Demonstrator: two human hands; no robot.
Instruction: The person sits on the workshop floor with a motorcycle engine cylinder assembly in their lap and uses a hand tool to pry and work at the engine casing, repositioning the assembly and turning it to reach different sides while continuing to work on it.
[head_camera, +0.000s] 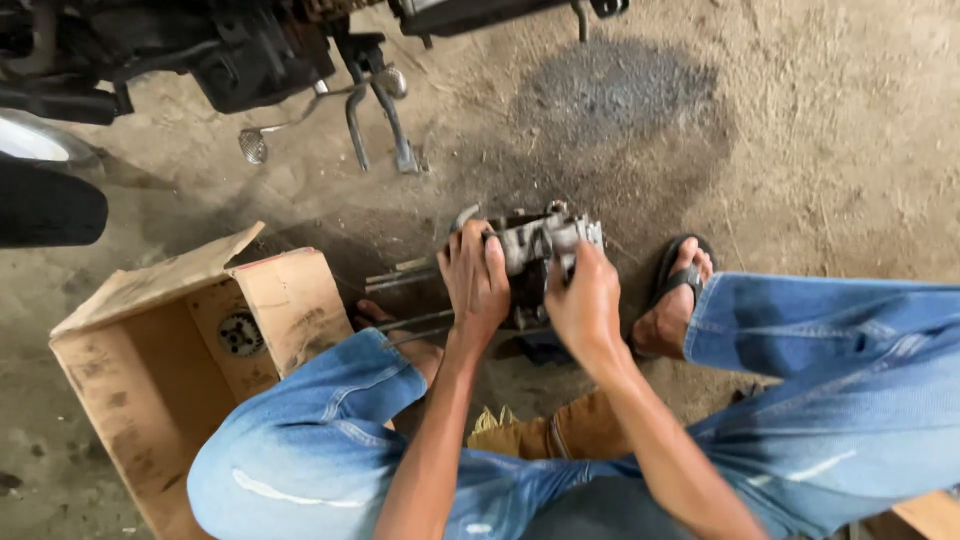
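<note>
A grey metal engine part (535, 243) with long studs sticking out to its left sits on the dirt floor between my feet. My left hand (474, 282) lies over its left side, fingers curled on the casting. My right hand (583, 300) grips its right side near the top, fingers closed on it. Both forearms reach down from between my knees in blue jeans.
An open cardboard box (165, 350) stands at the left with a round metal piece (240, 333) inside. A motorcycle's underside, pedal and stand (375, 115) are at the top left. A dark oil stain (620, 90) marks the floor. My sandalled foot (680, 290) is to the right.
</note>
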